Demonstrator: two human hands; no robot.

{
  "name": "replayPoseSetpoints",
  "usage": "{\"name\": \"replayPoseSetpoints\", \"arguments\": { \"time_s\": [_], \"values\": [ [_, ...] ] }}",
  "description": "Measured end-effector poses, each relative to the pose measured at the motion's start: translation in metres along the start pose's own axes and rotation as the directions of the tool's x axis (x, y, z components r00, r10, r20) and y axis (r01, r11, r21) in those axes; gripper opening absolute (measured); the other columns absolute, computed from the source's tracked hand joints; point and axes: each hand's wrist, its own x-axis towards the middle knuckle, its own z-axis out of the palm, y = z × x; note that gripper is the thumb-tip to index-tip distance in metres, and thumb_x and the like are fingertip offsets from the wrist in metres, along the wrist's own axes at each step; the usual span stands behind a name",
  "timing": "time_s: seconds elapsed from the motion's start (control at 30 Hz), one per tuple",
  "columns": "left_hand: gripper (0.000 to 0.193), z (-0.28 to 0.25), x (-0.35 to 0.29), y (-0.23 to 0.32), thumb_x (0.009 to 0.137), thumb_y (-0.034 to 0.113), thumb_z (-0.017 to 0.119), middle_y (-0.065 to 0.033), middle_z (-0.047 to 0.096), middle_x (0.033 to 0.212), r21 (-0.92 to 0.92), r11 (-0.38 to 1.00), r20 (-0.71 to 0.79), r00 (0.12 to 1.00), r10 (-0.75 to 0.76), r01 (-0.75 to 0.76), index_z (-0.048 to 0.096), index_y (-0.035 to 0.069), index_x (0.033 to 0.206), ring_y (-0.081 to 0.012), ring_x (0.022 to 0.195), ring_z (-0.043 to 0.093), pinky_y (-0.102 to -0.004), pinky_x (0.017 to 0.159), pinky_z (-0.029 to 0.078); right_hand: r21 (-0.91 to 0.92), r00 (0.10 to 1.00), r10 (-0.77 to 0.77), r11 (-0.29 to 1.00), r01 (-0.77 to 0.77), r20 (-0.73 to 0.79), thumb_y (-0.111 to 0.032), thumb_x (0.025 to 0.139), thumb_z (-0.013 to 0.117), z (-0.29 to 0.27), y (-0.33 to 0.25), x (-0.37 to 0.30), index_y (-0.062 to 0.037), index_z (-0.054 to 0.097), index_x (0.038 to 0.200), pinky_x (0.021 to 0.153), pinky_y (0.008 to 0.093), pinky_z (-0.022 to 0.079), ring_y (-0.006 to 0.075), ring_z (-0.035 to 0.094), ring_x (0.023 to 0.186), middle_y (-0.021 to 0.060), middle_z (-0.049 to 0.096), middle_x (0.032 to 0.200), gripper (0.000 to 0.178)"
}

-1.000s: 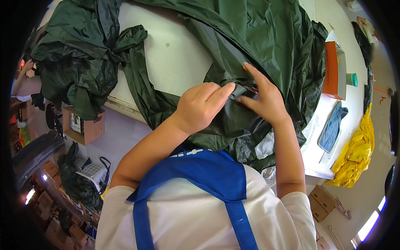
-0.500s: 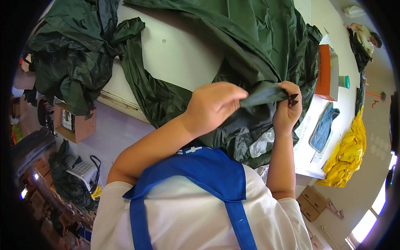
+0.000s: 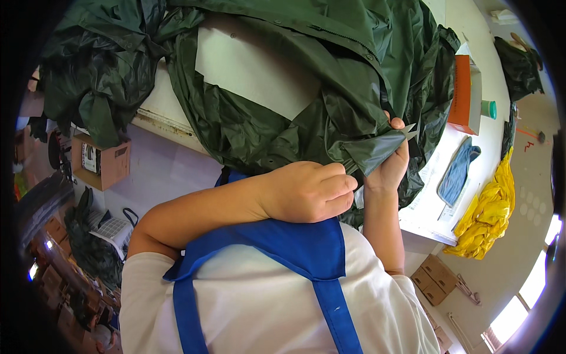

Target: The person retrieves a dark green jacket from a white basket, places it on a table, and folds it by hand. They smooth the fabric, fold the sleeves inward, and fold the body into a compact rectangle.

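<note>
A dark green waterproof jacket point(image 3: 348, 76) with a zip and snap buttons is bunched over the white table. Close to my chest, my left hand point(image 3: 312, 192) is closed in a pinch on an edge of its fabric. My right hand point(image 3: 389, 162) grips the same folded piece a little farther right, thumb and fingers closed around it. Pointed metal blades, apparently of small thread snips point(image 3: 411, 131), stick out past the right fingertips; their handle is hidden by hand and cloth.
More dark green garments point(image 3: 100, 71) hang off the table's left end above a cardboard box point(image 3: 112, 165). On the right are an orange box point(image 3: 461, 94), a green cup or spool point(image 3: 489, 109), a blue cloth piece point(image 3: 457, 174) and a yellow garment point(image 3: 489, 206).
My left hand has come down and nearer my body, drawing the fabric edge with it. My right hand has dropped slightly and turned, and the snips' blades show more clearly.
</note>
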Motion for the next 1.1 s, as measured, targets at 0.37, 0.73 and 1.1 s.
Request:
{"name": "replayPoseSetpoints", "arguments": {
  "time_s": [0.37,0.73,1.1],
  "values": [
    [0.049,-0.007,0.001,-0.03,0.087,0.046,0.059,-0.0068,0.063,0.092,-0.713,-0.328,0.55,0.206,-0.809,0.619,0.059,0.0,0.101,-0.0121,0.076,0.058,-0.0253,0.064,0.047,0.024,0.994,-0.023,0.999,0.021,0.108,-0.011,0.091,0.038,0.003,0.015,-0.015,-0.0077,0.048,0.09,0.094,0.0448,0.043,0.0317,0.051,0.106,0.0102,0.052,0.111,0.01],
    [0.034,-0.031,0.012,-0.027,0.087,0.002,0.061,-0.0098,0.063,0.1,-0.859,0.038,0.195,0.395,-0.898,0.511,0.042,0.003,0.115,-0.0128,0.088,0.06,-0.0284,0.078,0.05,-0.886,0.887,0.074,-0.061,0.46,0.455,0.012,0.06,0.037,-0.001,-0.041,-0.004,0.0031,0.06,0.086,0.079,0.0268,0.043,0.0229,0.056,0.086,0.0138,0.056,0.095,0.035],
    [0.042,-0.037,0.012,-0.006,0.075,-0.015,0.058,-0.0051,0.052,0.107,-0.656,0.346,0.099,0.531,-0.842,0.671,0.047,0.001,0.113,-0.0091,0.1,0.051,-0.0236,0.087,0.043,-0.794,0.833,0.118,-0.254,0.552,0.541,-0.011,0.078,0.062,0.089,-0.066,-0.008,-0.0017,0.055,0.108,0.067,0.0312,0.043,0.0193,0.052,0.076,0.0084,0.053,0.091,0.032]
  ]
}}
